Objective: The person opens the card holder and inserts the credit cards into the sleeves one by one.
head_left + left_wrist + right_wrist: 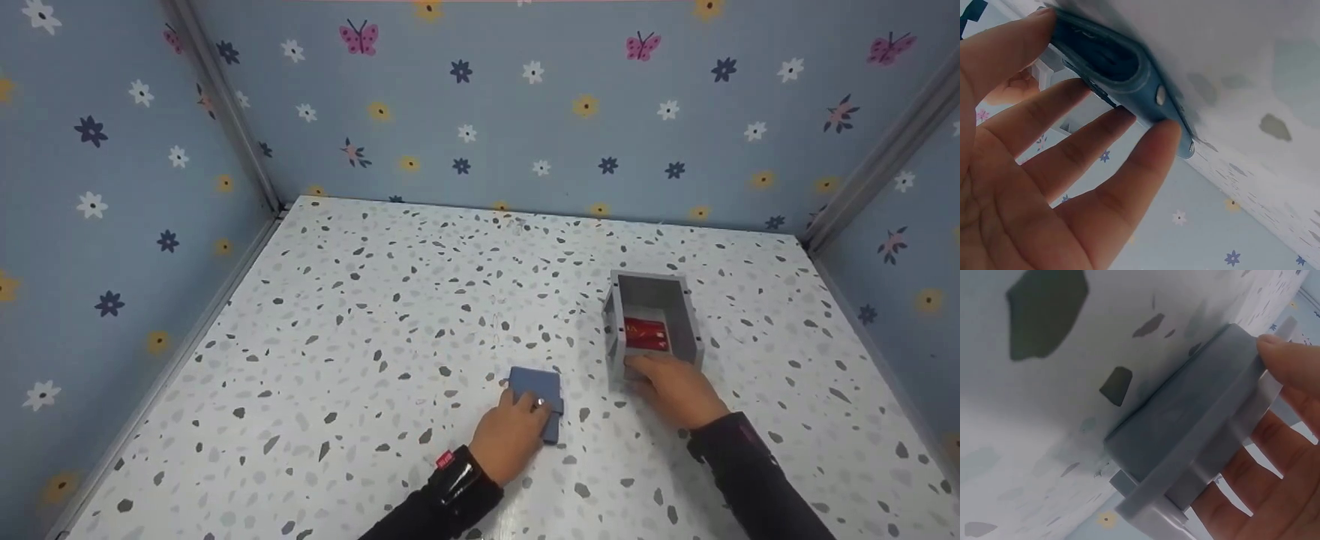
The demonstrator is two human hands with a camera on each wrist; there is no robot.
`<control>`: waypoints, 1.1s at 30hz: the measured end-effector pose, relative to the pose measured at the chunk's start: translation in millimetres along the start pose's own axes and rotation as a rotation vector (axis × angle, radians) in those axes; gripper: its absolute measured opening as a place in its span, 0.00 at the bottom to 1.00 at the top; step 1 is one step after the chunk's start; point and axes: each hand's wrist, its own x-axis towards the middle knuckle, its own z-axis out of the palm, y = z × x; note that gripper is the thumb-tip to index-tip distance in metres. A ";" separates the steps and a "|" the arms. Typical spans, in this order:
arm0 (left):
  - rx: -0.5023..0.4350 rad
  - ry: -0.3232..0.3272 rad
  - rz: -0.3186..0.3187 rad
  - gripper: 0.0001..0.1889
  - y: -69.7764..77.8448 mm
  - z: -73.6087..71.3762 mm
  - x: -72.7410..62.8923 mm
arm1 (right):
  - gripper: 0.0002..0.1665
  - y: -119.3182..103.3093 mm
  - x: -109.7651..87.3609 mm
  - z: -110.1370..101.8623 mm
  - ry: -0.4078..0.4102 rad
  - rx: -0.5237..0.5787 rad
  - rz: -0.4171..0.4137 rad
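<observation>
A blue wallet (535,381) with a strap lies on the speckled tabletop, near the middle front. My left hand (511,436) grips it from above, thumb at one edge and fingers along the other in the left wrist view, where the folded wallet (1123,79) shows its open end and a metal snap. To the right stands a grey open-topped box (694,319), holding a flat red packet (646,334) with light print. My right hand (679,390) grips the near wall of the box, and the right wrist view shows the thumb (1283,360) against its outer side.
The white speckled tabletop (360,337) is bounded by blue flowered panels (495,112) at the back, left and right. Metal posts (225,105) stand at the back corners. The box sits a short way right of the wallet.
</observation>
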 end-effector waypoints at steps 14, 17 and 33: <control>-0.096 -0.028 -0.032 0.28 -9.7 -2.6 -0.7 | 0.09 -11.6 7.9 -10.0 0.252 0.082 0.077; -0.067 -0.024 -0.046 0.30 -12.9 -2.9 -0.8 | 0.09 -22.1 12.0 -11.1 0.386 0.043 0.031; -0.073 -0.046 -0.039 0.27 -15.2 1.7 -1.8 | 0.15 -82.4 33.9 15.7 0.085 0.035 -0.056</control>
